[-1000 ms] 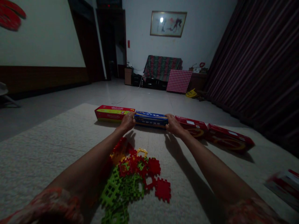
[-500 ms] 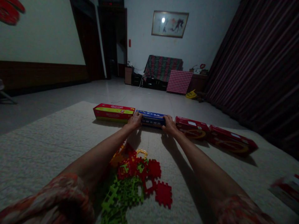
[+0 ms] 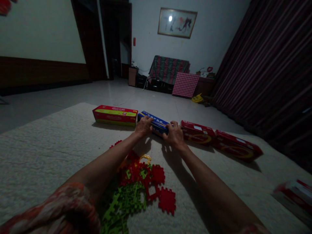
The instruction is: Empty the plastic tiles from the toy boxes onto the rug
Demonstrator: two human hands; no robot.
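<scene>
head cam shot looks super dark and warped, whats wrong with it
In the head view the room is underexposed, and the wide lens makes the walls lean outward; the framed picture shows a bright glare spot; the left hand and right hand throw hard shadows on the pale rug; the red box at the lower right edge is blurred.

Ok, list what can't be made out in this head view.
- The blue box: its printing is too small to read, and the left hand and right hand cover part of it.
- The red box at lower right: blurred, cut off by the right edge.
- The green plastic pieces: cut off by the bottom edge.
</scene>
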